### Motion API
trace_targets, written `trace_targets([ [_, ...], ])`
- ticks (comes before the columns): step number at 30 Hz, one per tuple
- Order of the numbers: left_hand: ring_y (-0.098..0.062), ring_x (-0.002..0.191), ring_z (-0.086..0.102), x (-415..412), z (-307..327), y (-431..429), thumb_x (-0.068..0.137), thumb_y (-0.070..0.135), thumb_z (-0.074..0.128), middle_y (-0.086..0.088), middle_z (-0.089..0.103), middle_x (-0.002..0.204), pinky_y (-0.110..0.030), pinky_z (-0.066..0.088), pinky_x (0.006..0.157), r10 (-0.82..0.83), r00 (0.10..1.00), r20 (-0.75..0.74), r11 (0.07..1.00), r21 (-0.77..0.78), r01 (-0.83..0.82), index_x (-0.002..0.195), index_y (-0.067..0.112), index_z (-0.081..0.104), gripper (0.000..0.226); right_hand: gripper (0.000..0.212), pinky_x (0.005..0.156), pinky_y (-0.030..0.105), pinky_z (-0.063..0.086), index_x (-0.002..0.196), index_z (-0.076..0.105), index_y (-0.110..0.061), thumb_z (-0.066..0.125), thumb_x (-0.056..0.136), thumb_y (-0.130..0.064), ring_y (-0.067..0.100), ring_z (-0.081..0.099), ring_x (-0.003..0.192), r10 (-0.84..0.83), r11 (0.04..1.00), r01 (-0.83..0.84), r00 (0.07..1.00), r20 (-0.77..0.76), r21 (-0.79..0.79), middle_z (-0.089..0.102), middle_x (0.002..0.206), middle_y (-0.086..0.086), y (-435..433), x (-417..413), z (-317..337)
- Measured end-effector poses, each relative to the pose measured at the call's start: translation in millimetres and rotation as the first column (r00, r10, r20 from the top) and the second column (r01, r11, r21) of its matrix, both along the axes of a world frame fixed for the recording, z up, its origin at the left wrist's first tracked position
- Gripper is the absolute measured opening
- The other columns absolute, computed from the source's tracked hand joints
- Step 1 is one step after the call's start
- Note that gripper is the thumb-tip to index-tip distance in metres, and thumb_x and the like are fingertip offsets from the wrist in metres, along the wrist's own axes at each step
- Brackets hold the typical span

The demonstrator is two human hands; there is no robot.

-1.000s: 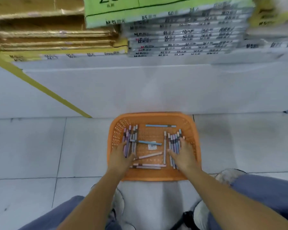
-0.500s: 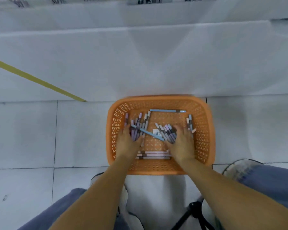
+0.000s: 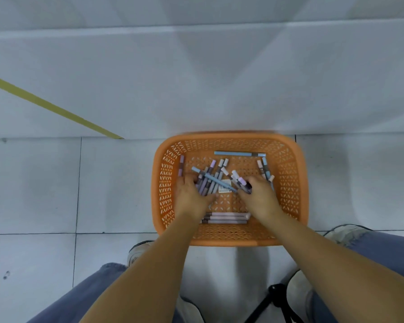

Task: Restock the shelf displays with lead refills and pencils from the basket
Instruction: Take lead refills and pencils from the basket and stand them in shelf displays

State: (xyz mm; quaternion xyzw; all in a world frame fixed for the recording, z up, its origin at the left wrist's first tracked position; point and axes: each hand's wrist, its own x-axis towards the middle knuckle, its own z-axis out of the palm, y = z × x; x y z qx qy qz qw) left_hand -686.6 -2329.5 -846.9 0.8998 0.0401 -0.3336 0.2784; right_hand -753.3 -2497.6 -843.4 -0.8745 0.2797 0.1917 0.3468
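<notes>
Basket (image 3: 231, 241) stands on the floor (image 3: 33, 183). Left hand (image 3: 191, 194) curls round a bundle of pencils (image 3: 209, 180) inside it. Right hand (image 3: 261, 197) touches others, grip indeterminate. Step judged: gathering stock. Next move requires securing the bundle and lifting clear.

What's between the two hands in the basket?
In the head view, a slanted light blue pencil and a small white label lie between the left hand and right hand.
</notes>
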Motion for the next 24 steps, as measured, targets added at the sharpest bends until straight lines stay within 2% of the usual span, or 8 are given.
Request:
trace_targets([
  [2, -0.025, 0.134, 0.042, 1, -1, -1, 0.075, 0.040, 0.085, -0.004, 0.038, 0.150, -0.041, 0.035, 0.116, -0.001, 0.999, 0.036, 1.000, 0.009, 0.001, 0.137, 0.016, 0.049, 0.075, 0.017, 0.074, 0.028, 0.029, 0.093, 0.062, -0.003, 0.065, 0.091, -0.020, 0.026, 0.046, 0.096, 0.111, 0.993, -0.110, 0.994, 0.002, -0.047, 0.049, 0.096, 0.007, -2, 0, 0],
  [5, -0.021, 0.141, 0.037, 5, -3, 0, 0.079, 0.035, 0.083, 0.004, 0.023, 0.162, -0.041, 0.034, 0.118, 0.011, 0.998, 0.060, 0.999, -0.040, -0.009, 0.146, 0.017, 0.043, 0.081, 0.033, 0.095, 0.032, 0.034, 0.119, 0.062, -0.013, 0.069, 0.088, -0.022, 0.026, 0.041, 0.117, 0.186, 0.982, -0.185, 0.982, 0.022, -0.043, 0.054, 0.119, 0.005, -4, -1, 4],
  [10, -0.027, 0.145, 0.035, 6, -4, 3, 0.087, 0.026, 0.075, 0.002, 0.025, 0.164, -0.048, 0.032, 0.119, 0.005, 0.997, 0.071, 0.997, -0.077, 0.000, 0.158, 0.035, -0.006, 0.108, 0.042, 0.109, 0.023, 0.023, 0.126, 0.059, -0.017, 0.071, 0.086, -0.016, 0.019, 0.033, 0.132, -0.008, 0.998, 0.021, 0.983, 0.186, -0.066, 0.045, 0.137, 0.001, -2, -13, 12],
  [14, -0.029, 0.143, 0.039, 4, -6, 2, 0.090, 0.031, 0.072, 0.001, 0.028, 0.163, -0.050, 0.036, 0.117, -0.001, 0.997, 0.076, 0.999, -0.040, 0.004, 0.159, 0.031, 0.004, 0.097, 0.052, 0.106, 0.034, 0.036, 0.126, 0.050, -0.009, 0.075, 0.082, -0.018, 0.025, 0.040, 0.122, -0.272, 0.943, 0.297, 0.948, 0.163, -0.153, 0.042, 0.128, 0.011, 0, -18, 11],
  [17, -0.027, 0.142, 0.040, 9, -7, 3, 0.093, 0.031, 0.068, 0.004, 0.021, 0.166, -0.049, 0.035, 0.117, -0.021, 0.998, 0.065, 0.999, -0.035, 0.024, 0.160, 0.030, 0.007, 0.091, 0.044, 0.097, 0.035, 0.044, 0.118, 0.048, -0.008, 0.073, 0.082, -0.010, 0.026, 0.051, 0.109, -0.396, 0.906, 0.414, 0.903, 0.167, -0.090, 0.046, 0.120, 0.011, -1, -13, 10],
  [20, -0.026, 0.136, 0.049, 14, -6, 2, 0.097, 0.021, 0.062, 0.012, 0.009, 0.167, -0.047, 0.041, 0.113, -0.047, 0.998, 0.036, 0.999, -0.021, 0.048, 0.159, 0.030, 0.010, 0.081, 0.039, 0.084, 0.028, 0.047, 0.121, 0.048, -0.014, 0.065, 0.087, -0.004, 0.020, 0.058, 0.101, -0.422, 0.906, 0.418, 0.895, 0.145, 0.063, 0.054, 0.108, 0.001, -1, -9, 7],
  [22, -0.025, 0.127, 0.056, 14, -4, 2, 0.097, 0.020, 0.062, 0.012, 0.013, 0.166, -0.046, 0.045, 0.108, -0.041, 0.999, 0.015, 0.999, -0.029, 0.042, 0.159, 0.033, 0.004, 0.087, 0.043, 0.083, 0.031, 0.049, 0.128, 0.048, -0.017, 0.066, 0.089, -0.015, 0.016, 0.058, 0.097, -0.365, 0.930, 0.357, 0.924, 0.116, 0.089, 0.057, 0.103, -0.004, 0, -9, 6],
  [24, -0.024, 0.126, 0.056, 14, -3, 2, 0.095, 0.021, 0.065, 0.010, 0.018, 0.165, -0.045, 0.047, 0.107, -0.023, 1.000, 0.013, 0.999, -0.047, 0.023, 0.158, 0.028, 0.017, 0.079, 0.060, 0.091, 0.035, 0.048, 0.132, 0.047, -0.019, 0.075, 0.081, -0.034, 0.017, 0.052, 0.106, -0.197, 0.980, 0.197, 0.979, 0.056, 0.003, 0.056, 0.110, -0.004, 2, -13, 5],
])
